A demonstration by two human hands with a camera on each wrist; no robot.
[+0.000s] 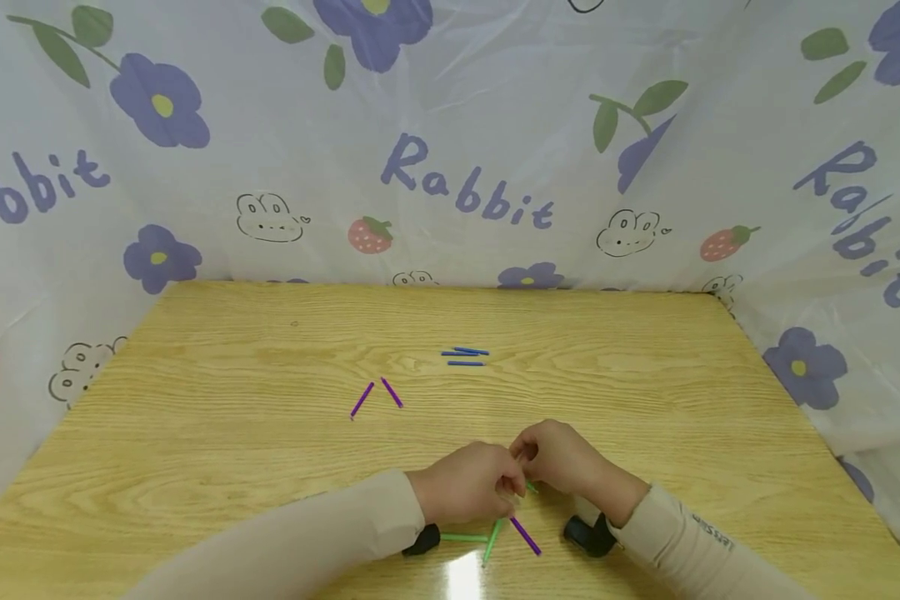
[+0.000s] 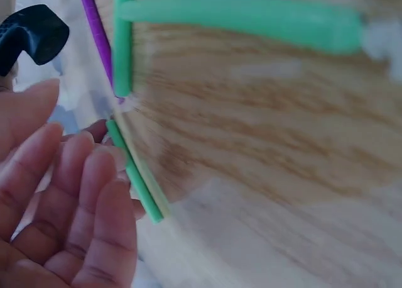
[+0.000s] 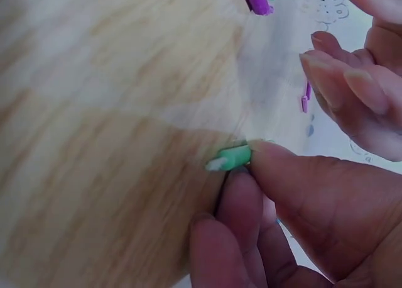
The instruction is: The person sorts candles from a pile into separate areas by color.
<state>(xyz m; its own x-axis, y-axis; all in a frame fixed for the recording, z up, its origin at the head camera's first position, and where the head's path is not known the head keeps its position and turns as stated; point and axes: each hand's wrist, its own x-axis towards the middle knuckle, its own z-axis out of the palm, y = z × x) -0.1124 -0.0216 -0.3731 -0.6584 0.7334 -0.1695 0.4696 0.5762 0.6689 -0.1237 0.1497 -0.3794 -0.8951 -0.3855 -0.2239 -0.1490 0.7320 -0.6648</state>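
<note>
Okay, left hand [image 1: 465, 483]: fingers loosely bent, nothing seen in them; I'd lift it so the knuckles don't brush what's laid below. Right hand [image 1: 566, 458]: thumb and finger pinching a green stick [image 3: 233, 157], low over the table [image 1: 195, 375]. Light pinch, lay it flat, don't nudge neighbours. Counts, left to right: two purple sticks [image 1: 362, 400], three blue sticks [image 1: 466, 363], two loose green sticks [image 1: 462, 537], one nearer purple stick [image 1: 526, 536], plus the pinched one.
</note>
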